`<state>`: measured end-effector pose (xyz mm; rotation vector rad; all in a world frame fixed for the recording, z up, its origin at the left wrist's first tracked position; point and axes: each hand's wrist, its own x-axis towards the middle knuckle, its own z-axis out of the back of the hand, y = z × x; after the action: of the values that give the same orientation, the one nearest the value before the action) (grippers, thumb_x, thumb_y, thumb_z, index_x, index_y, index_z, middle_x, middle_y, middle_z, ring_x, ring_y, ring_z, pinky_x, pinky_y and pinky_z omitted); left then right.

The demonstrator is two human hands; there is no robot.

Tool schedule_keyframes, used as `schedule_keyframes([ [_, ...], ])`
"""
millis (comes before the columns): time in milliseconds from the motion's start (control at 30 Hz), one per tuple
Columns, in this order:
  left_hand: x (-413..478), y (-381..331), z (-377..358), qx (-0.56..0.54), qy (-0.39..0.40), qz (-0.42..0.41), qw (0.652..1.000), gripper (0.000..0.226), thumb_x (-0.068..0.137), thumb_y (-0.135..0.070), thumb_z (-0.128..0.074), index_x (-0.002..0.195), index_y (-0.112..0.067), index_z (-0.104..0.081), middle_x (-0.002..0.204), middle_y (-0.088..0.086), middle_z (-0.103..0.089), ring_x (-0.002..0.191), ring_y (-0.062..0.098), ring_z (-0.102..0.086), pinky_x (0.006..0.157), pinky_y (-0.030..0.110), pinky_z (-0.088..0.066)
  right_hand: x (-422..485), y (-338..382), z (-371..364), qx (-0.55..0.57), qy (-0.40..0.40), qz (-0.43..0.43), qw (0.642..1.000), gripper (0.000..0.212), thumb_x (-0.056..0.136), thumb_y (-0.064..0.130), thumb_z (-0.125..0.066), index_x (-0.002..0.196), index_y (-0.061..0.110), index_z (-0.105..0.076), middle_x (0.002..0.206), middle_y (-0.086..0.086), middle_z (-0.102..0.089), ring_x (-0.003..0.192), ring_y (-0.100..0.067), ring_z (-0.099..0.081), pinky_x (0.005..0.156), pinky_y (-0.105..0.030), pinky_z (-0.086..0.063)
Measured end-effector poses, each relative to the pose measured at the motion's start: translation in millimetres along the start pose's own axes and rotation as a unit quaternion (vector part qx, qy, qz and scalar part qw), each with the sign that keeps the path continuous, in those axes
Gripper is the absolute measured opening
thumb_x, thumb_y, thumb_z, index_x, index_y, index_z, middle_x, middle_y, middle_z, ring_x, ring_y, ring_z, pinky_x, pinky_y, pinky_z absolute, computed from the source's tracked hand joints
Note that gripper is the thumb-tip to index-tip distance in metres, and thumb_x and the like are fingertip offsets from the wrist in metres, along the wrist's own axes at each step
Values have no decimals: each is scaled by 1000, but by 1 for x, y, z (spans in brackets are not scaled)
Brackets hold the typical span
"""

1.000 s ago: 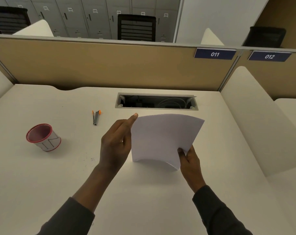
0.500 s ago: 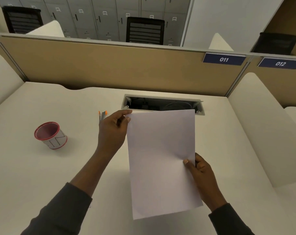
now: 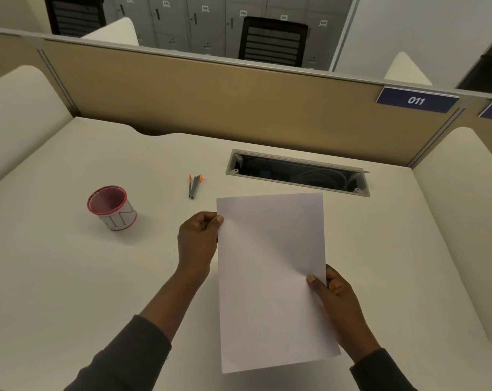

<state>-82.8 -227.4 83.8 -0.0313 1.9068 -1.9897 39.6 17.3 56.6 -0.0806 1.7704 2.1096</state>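
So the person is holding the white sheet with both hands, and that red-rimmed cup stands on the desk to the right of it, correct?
Not quite. The head view shows the red-rimmed cup standing on the desk to the left of the white sheet, not the right. The rest holds: the left hand pinches the sheet's left edge and the right hand pinches its right edge.

Left hand (image 3: 198, 241) pinching the sheet (image 3: 270, 263) high up, right hand (image 3: 336, 303) pinching it lower, sleeved forearms extended

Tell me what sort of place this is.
Probably an open-plan office workstation: a tan partition panel carries a blue number plate reading 011, and the white desk has a recessed metal cable tray.
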Motion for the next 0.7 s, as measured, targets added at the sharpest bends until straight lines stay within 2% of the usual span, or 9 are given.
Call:
schedule_keyframes([
  [100, 2, 5, 10, -10, -2, 3, 1000, 11, 97, -14, -70, 88, -18, -75, 84, 2, -78, 74, 16, -69, 80, 39, -60, 3, 1, -9, -10, 9, -6, 1000, 20, 98, 20, -58, 114, 28, -67, 103, 10, -75, 89, -14, -72, 66, -18, -52],
  [233, -1, 14, 19, -54, 43, 40, 997, 10, 100, -22, -67, 98, -15, -74, 91, 0, -80, 84, 18, -75, 76, 31, -61, 10, 4, -21, -13, 31, -14, 999, 20, 98, 21, -58, 112, 31, -66, 101, 13, -75, 86, -9, -72, 69, -20, -52],
  [300, -6, 24, 21, -62, 55, 59, 995, 12, 102, -21, -65, 99, -19, -76, 92, -2, -81, 87, 22, -77, 79, 36, -63, 14, 1, -27, -16, 45, -24, 999, 20, 97, 22, -58, 113, 31, -67, 101, 13, -75, 87, -10, -72, 72, -24, -52],
  [400, -11, 41, 24, -51, 22, 66, 996, 17, 103, -20, -63, 98, -25, -78, 92, -3, -82, 88, 22, -78, 84, 42, -64, 25, -5, -34, -6, 67, -59, 996, 20, 96, 25, -60, 115, 27, -67, 105, 6, -75, 95, -19, -72, 81, -36, -56],
  [467, -13, 49, 26, -35, -2, 67, 997, 18, 103, -20, -62, 95, -23, -78, 89, -3, -81, 85, 22, -78, 84, 45, -64, 37, -8, -36, 11, 43, -73, 996, 16, 96, 27, -60, 110, 24, -68, 106, 0, -75, 100, -25, -70, 89, -43, -55],
  [533, -14, 57, 28, -23, -11, 67, 997, 20, 103, -20, -62, 92, -22, -78, 85, -2, -81, 83, 23, -77, 83, 48, -63, 55, -4, -38, 6, -20, -52, 998, 11, 97, 23, -59, 106, 24, -66, 106, -3, -74, 101, -27, -69, 88, -44, -53],
  [600, -15, 63, 30, -6, -16, 70, 997, 21, 104, -21, -61, 89, -22, -76, 83, -1, -79, 82, 26, -76, 83, 52, -62, 73, 10, -45, -31, -78, -1, 996, 8, 95, 25, -62, 102, 29, -64, 104, 3, -73, 100, -21, -68, 89, -43, -54],
  [700, -13, 73, 33, 8, -25, 69, 997, 21, 104, -24, -61, 89, -17, -74, 82, 2, -78, 82, 28, -75, 82, 55, -62, 103, 43, -72, -106, -81, 84, 987, 7, 94, 34, -62, 100, 32, -64, 99, 10, -71, 94, -13, -67, 87, -39, -56],
])
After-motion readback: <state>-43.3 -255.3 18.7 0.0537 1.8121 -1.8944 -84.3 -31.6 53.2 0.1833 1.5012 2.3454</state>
